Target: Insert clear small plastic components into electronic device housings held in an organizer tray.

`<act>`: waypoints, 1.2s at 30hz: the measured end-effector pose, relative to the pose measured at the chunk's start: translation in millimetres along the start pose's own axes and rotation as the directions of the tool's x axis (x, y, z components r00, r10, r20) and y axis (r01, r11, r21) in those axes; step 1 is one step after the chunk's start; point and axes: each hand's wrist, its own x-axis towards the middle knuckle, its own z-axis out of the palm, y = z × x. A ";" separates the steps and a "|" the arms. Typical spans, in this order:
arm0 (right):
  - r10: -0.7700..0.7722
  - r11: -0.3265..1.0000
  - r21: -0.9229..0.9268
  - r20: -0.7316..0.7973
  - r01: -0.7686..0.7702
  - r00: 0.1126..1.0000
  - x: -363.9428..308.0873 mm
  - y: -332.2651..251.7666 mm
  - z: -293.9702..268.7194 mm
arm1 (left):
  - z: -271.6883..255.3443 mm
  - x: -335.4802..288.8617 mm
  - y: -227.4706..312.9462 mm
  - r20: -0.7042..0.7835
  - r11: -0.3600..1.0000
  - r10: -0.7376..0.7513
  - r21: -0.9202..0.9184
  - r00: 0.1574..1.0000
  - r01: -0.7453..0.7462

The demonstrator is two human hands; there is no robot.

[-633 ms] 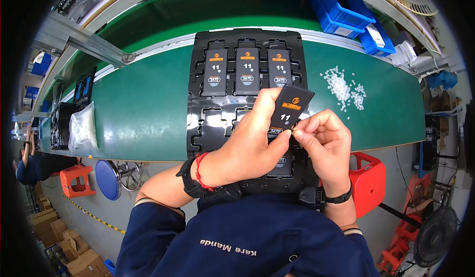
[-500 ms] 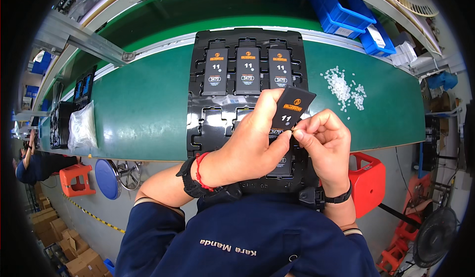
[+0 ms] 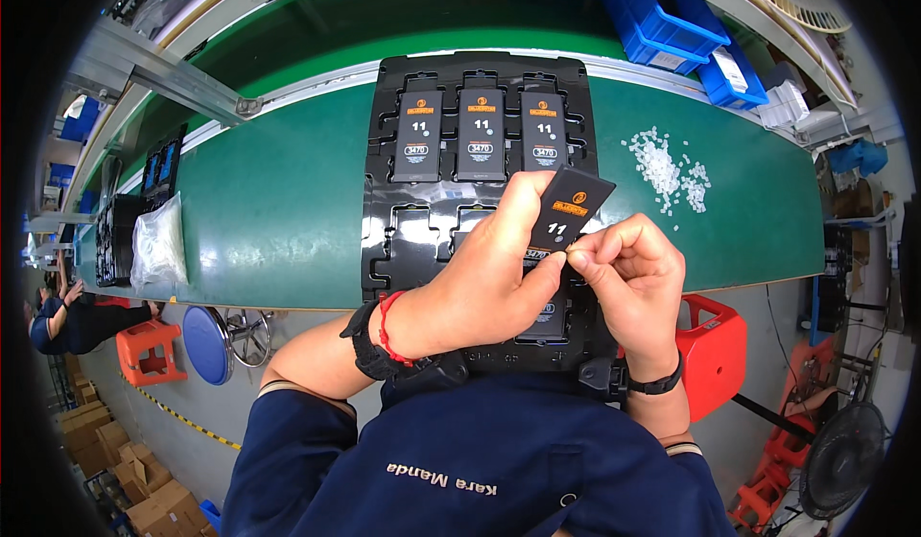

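My left hand (image 3: 480, 283) is closed round a flat black phone battery (image 3: 568, 209) with an orange logo, holding it tilted above a black plastic tray (image 3: 379, 196). The thumb and fingers of my right hand (image 3: 633, 278) are pinched together at the battery's lower end, beside my left thumb tip. Whatever lies in that pinch is too small to make out. Three like batteries rest in the tray's far row, among them the middle battery (image 3: 481, 134). Another battery (image 3: 549, 318) sits in the near part, partly covered by my left hand.
Small whitish pieces (image 3: 662, 170) lie heaped on the green table right of the tray. Blue bins (image 3: 672, 28) stand at the back right. At the left end are a clear plastic bag (image 3: 159, 244) and stacked black trays (image 3: 117, 239). A red stool (image 3: 715, 355) stands by the near edge.
My hands and the battery have hardly moved; the right hand has shifted very slightly to the right. At the far left, another person has changed the position of an arm.
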 end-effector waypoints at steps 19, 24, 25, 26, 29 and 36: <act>0.054 0.985 0.164 -0.008 -0.052 0.999 -0.2 1.0 1.0 | 0.2 0.8 -2.0 0.022 0.981 -0.076 -0.178 0.997 0.078; 0.058 0.986 0.157 -0.007 -0.056 0.998 0.1 3.3 0.1 | 1.4 0.9 -0.8 -0.013 0.999 -0.015 -0.043 1.000 0.014; 0.052 0.988 0.150 -0.012 -0.049 0.999 0.3 3.8 0.4 | 1.4 1.0 -2.0 -0.014 0.999 -0.014 -0.038 1.000 0.013; 0.051 0.988 0.149 -0.012 -0.048 0.999 0.4 4.7 0.3 | 1.6 1.1 -2.9 -0.014 0.999 -0.013 -0.033 1.000 0.012; 0.032 0.986 0.161 -0.009 -0.031 0.999 1.3 6.0 1.1 | -0.3 2.0 -3.2 0.005 0.983 -0.077 -0.166 0.997 0.076; -0.033 0.999 -0.012 -0.127 0.032 0.991 1.1 -0.8 -18.3 | -47.5 -4.3 19.7 -0.192 0.744 -0.393 -0.641 0.899 0.188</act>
